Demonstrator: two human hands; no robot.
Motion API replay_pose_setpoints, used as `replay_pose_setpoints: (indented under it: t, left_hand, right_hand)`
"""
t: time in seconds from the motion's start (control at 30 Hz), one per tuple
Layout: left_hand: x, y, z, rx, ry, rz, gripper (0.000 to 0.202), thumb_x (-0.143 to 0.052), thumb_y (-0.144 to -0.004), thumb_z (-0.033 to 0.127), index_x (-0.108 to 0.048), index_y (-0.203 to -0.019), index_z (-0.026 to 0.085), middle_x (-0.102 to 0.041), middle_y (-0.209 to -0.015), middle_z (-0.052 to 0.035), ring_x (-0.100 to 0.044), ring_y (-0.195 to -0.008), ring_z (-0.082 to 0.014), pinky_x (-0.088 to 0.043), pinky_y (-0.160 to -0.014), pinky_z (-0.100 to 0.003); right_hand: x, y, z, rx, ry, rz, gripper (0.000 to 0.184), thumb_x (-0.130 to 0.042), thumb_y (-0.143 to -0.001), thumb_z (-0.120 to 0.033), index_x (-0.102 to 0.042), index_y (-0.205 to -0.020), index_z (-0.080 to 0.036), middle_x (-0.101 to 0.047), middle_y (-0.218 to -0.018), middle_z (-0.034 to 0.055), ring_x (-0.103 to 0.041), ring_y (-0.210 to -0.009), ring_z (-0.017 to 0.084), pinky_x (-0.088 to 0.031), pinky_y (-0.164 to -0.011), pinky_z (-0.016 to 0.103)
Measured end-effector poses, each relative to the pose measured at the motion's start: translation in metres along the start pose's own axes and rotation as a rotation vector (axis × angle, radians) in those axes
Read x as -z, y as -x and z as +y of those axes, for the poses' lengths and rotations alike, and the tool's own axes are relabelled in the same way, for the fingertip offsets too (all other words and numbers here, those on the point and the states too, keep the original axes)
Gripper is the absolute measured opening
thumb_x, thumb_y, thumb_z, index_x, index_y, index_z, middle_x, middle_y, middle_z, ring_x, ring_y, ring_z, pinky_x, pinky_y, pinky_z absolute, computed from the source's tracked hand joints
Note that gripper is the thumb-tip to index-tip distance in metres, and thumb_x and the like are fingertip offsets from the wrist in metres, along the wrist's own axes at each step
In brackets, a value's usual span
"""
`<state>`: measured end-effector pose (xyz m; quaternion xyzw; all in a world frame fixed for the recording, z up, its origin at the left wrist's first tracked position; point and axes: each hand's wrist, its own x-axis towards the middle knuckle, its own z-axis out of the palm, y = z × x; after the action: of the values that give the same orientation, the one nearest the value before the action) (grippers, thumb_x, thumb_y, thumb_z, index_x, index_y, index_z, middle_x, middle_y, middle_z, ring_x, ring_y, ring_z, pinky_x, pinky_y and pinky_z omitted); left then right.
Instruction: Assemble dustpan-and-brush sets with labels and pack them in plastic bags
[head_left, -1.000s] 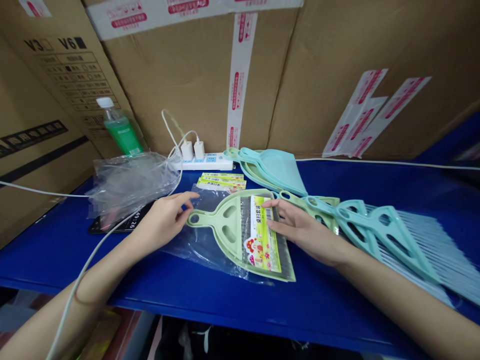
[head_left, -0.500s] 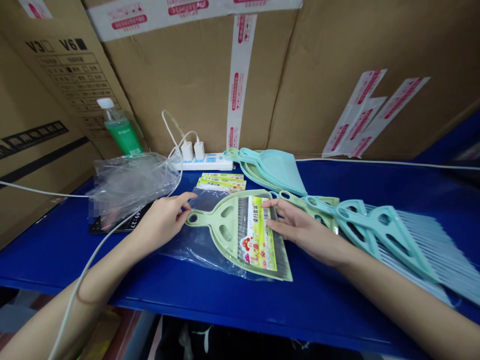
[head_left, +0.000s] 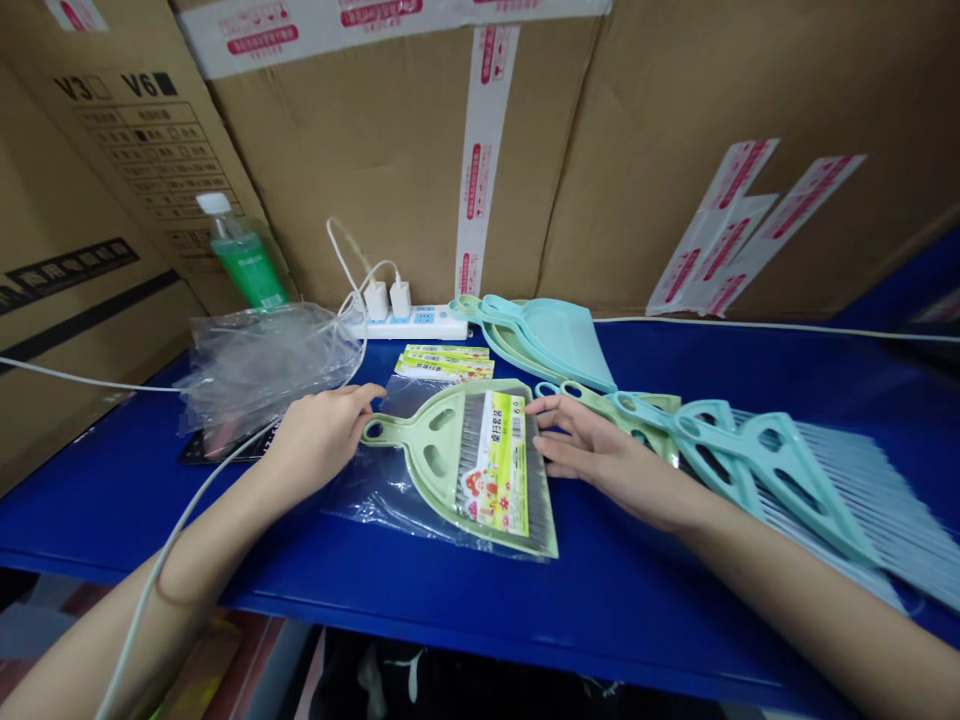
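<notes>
A pale green dustpan with its dark-bristled brush lies flat in front of me, handle to the left. A printed card label covers part of the bristles. Around and beneath this set is a clear plastic bag. My left hand is closed at the bag's left side, right by the handle's ring; its fingertips are partly hidden. At the dustpan's wide right edge, my right hand has its fingers stretched out, the tips at the edge by the label.
More label cards lie behind the bag. Blue and green dustpans and blue brushes are to the right. A power strip, plastic bags and a green bottle stand behind. A white cable crosses my left arm.
The dustpan set with its label has slid left, deeper into the plastic bag. My left hand has shifted slightly left, and my right hand stays at the wide edge.
</notes>
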<state>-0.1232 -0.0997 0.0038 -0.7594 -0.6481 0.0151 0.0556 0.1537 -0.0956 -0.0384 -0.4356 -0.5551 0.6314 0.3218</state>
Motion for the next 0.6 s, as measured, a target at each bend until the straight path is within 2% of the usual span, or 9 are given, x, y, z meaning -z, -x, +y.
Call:
replay_pose_setpoints:
  t: [0.1, 0.23, 0.6]
  left_hand:
    - [0.002, 0.0006, 0.0026, 0.055, -0.081, -0.037, 0.037, -0.041, -0.09, 0.016, -0.06, -0.12, 0.025, -0.071, -0.111, -0.0033, -0.069, -0.095, -0.0286, -0.052, -0.071, -0.034]
    - [0.0004, 0.0006, 0.0006, 0.063, -0.125, -0.025, 0.037, -0.039, -0.092, 0.016, -0.059, -0.121, 0.026, -0.068, -0.118, -0.0045, -0.068, -0.099, -0.0287, -0.052, -0.07, -0.034]
    - [-0.0011, 0.0018, -0.0043, 0.016, -0.156, 0.025, 0.042, -0.039, -0.086, 0.004, -0.065, -0.113, 0.023, -0.07, -0.106, -0.0063, -0.065, -0.101, -0.0279, -0.051, -0.069, -0.033]
  right_hand:
    - [-0.0007, 0.0001, -0.0013, -0.004, -0.002, -0.008, 0.051, -0.073, -0.067, -0.054, -0.046, -0.099, -0.026, -0.047, -0.102, 0.0013, -0.056, -0.099, 0.019, -0.052, -0.089, 0.039]
    - [-0.0006, -0.0002, -0.0023, -0.016, -0.004, -0.018, 0.053, -0.074, -0.066, -0.055, -0.046, -0.1, -0.026, -0.046, -0.103, 0.0017, -0.055, -0.101, 0.019, -0.051, -0.092, 0.04]
    - [0.001, 0.0, -0.0012, 0.01, 0.02, -0.042, 0.057, -0.073, -0.066, -0.06, -0.044, -0.1, -0.025, -0.046, -0.107, 0.0044, -0.053, -0.115, 0.025, -0.053, -0.092, 0.041]
